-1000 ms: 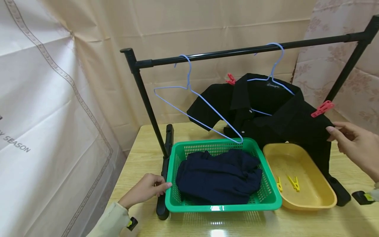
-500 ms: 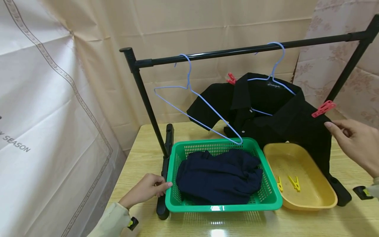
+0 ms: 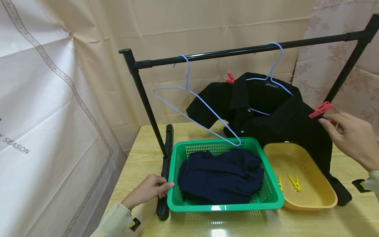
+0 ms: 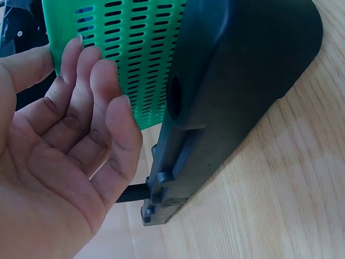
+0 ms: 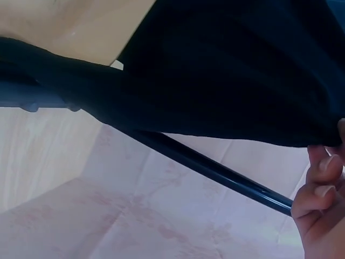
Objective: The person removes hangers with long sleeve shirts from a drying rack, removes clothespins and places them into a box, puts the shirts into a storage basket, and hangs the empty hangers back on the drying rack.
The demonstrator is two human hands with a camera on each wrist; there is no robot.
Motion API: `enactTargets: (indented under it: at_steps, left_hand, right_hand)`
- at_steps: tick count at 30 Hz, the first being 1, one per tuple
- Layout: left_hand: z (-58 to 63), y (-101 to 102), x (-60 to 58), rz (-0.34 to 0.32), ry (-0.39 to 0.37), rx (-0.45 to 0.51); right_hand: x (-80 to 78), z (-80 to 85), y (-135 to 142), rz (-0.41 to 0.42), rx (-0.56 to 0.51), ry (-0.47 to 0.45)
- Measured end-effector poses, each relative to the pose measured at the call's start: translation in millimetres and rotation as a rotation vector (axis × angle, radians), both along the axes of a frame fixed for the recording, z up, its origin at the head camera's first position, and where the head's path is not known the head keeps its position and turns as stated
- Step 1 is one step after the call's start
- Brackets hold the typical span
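My left hand grips the left rim of a green plastic basket, thumb on the rim. In the left wrist view its fingers curl against the perforated basket wall. Folded dark navy cloth lies inside the basket. At the right, my right hand pinches the sleeve of a black shirt, just below a red clothespin. The shirt is on a blue hanger, with another red clothespin on its left shoulder in view. The right wrist view shows the sleeve edge at the fingertips.
A black rack spans the table, its left foot beside the basket. A bare blue hanger hangs over the basket's back edge. Right of the basket, a yellow tray holds yellow clothespins. Fabric sheets surround the table.
My right hand has moved left and slightly up along the sleeve, closer to the red clothespin. The green basket has shifted slightly right with my left hand on its rim.
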State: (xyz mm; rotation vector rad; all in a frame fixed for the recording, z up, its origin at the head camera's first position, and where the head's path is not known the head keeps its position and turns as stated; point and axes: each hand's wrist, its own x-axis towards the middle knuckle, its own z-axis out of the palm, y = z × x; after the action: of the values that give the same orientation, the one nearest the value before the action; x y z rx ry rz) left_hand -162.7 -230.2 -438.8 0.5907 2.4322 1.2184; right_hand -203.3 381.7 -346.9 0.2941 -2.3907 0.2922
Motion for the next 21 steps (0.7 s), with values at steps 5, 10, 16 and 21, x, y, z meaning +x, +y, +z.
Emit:
enactTargets:
  at_steps: [5,10,16,21]
  left_hand:
    - [-0.7,0,-0.6,-0.006,0.013,-0.015]
    - [-0.4,0,-0.8,-0.014,0.017,-0.028]
    - [-0.7,0,-1.0,-0.018,0.018,-0.043]
    - [-1.1,-1,-0.7,-0.009,0.004,-0.040]
  right_hand:
    - [-3.3,1.0,-3,0.033,0.036,-0.039]
    - [-4.6,1.5,-4,0.087,0.071,0.014]
    - [-3.0,7.7,-2,0.182,0.184,0.204]
    - [-0.3,19.4,-8,0.177,0.219,0.252]
